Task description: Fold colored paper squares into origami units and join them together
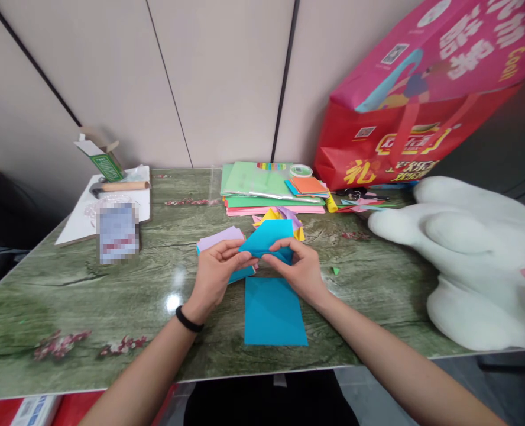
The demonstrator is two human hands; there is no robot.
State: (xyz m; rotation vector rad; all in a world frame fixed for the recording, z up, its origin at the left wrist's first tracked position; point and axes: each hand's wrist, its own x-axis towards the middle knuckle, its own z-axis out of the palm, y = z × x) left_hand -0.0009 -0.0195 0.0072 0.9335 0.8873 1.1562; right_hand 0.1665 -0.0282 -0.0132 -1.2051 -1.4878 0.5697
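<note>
Between both hands, above the table, I hold a folded sheet of blue paper [269, 234] with a slanted upper left edge. My left hand [222, 265] pinches its lower left corner between thumb and fingers. On the other side my right hand [298, 263] grips the lower right part, thumb in front. A flat square of blue paper [275, 312] lies on the table just below the hands. Behind my left hand is a stack of coloured paper [220, 238], lilac on top, partly hidden. Yellow and purple folded paper [297, 223] shows behind the held sheet.
At the back are packs of coloured paper [245, 180], a roll of tape [301, 171] and a yellow glue stick [331, 202]. A white plush toy [462, 236] and a red gift bag [346, 142] stand right. Left are a green box [107, 167] and a wooden-handled tool [125, 186].
</note>
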